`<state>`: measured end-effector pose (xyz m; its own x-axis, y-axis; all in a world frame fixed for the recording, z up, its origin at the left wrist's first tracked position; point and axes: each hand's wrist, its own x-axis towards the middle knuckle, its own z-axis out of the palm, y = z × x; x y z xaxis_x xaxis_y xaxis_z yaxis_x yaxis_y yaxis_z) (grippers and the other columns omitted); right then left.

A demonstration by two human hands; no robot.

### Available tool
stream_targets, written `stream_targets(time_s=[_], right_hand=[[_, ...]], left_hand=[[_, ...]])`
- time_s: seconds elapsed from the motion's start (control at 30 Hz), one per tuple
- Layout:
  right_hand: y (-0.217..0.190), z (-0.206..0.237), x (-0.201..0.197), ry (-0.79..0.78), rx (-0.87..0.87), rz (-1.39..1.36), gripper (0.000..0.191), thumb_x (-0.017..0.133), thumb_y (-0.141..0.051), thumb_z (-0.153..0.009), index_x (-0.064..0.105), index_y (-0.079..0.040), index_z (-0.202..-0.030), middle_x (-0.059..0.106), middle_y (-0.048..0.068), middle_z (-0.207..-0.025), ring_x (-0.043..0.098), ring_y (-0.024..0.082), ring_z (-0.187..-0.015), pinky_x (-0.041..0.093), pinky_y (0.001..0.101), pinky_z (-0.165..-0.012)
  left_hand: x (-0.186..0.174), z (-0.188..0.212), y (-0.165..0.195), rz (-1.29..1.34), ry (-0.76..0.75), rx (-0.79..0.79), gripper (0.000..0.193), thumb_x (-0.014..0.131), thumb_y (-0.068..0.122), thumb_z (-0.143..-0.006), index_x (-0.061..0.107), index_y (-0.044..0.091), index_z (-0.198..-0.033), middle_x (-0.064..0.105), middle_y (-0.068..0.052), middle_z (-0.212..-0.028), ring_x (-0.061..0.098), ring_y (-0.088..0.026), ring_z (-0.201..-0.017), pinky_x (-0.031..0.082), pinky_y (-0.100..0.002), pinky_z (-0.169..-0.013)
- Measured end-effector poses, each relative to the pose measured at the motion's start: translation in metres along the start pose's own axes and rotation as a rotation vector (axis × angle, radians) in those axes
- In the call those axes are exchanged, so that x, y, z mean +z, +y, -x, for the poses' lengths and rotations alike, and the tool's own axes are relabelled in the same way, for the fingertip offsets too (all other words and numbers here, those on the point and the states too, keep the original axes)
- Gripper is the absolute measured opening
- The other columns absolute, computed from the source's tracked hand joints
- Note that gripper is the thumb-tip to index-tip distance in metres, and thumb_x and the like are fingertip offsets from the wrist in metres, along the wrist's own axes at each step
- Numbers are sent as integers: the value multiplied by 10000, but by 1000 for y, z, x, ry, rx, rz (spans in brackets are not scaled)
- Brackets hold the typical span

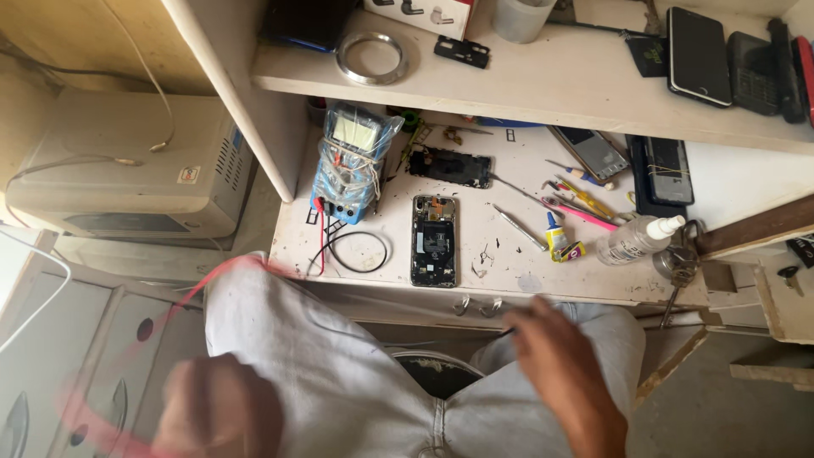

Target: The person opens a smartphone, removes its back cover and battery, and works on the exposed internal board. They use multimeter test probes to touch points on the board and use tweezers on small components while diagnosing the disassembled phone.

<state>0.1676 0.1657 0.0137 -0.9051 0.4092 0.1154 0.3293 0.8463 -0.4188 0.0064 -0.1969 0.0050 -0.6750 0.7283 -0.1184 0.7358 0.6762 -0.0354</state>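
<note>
At seven o'clock, the left hand (216, 407) clamps a limp, light red wire (203, 284); right hand (555, 365) pinches a thin probe (507, 331).

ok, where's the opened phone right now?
In the head view the opened phone lies flat near the front edge of the white bench, between the blue multimeter on its left and the small glue bottle on its right.

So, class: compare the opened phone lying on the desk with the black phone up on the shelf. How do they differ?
The opened phone shows its inner parts; the black phone is closed, a plain dark face. The opened phone lies on the lower desk; the black phone lies on the shelf. Both lie flat.
</note>
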Motion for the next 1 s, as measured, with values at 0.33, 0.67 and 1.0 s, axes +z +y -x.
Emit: stream_targets(time_s=[0.33,0.67,1.0], right_hand=[[12,-8,30,537,68,-304,187,686,-4,-963,688,-38,-1148,683,108,-964,672,182,-819,556,329,-711],[21,-14,81,421,221,-844,166,649,-78,-1045,604,50,-1142,677,123,-905,646,148,-792,572,297,-697],[15,-26,93,408,108,-746,257,496,-130,-1084,614,37,-1241,714,145,-1056,702,163,-855,599,291,-709]], left_hand=[[-12,-101,106,1441,466,6,191,677,7,-880,776,-10,-1042,749,-109,-1111,747,-195,-981,577,-296,-864],[14,-119,106,1234,695,-220,204,717,31,-905,773,26,-1102,747,-92,-1077,736,-204,-929,557,-303,-842],[29,-194,73,1062,939,-256,307,650,-31,-942,700,17,-1241,621,-135,-1069,639,-253,-883,531,-340,-774]])
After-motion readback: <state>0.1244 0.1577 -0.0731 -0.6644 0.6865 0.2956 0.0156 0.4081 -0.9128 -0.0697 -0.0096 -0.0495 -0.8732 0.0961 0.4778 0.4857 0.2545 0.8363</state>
